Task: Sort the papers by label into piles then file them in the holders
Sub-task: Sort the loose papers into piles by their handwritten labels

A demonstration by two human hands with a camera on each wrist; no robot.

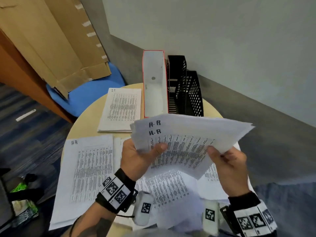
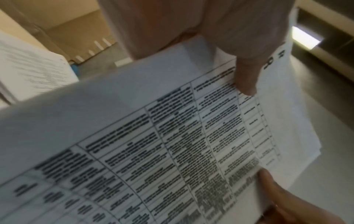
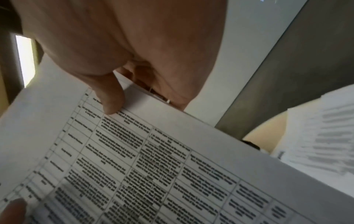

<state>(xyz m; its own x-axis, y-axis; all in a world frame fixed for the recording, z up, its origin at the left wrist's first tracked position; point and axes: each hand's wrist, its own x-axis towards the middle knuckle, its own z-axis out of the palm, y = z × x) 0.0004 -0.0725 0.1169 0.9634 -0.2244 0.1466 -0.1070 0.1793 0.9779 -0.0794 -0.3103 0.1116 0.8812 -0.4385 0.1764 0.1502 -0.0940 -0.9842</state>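
I hold a fanned stack of printed papers [image 1: 186,142] above the round table; its top sheets are labelled H-R. My left hand [image 1: 142,156] grips the stack's left edge, thumb on top. My right hand [image 1: 225,159] pinches the right edge. In the left wrist view the stack [image 2: 172,136] fills the frame under my left thumb [image 2: 245,78]; the right wrist view shows the same stack [image 3: 153,166] under my right thumb [image 3: 111,97]. An H-R pile [image 1: 87,175] lies at the left, an I-T pile [image 1: 121,108] behind it. More sheets [image 1: 171,189] lie under my hands.
A red-edged white box file [image 1: 153,86] and two black mesh holders [image 1: 186,89] stand at the back of the beige table [image 1: 89,115]. A blue chair [image 1: 89,93] with leaning cardboard [image 1: 56,40] is at the back left. A grey wall runs on the right.
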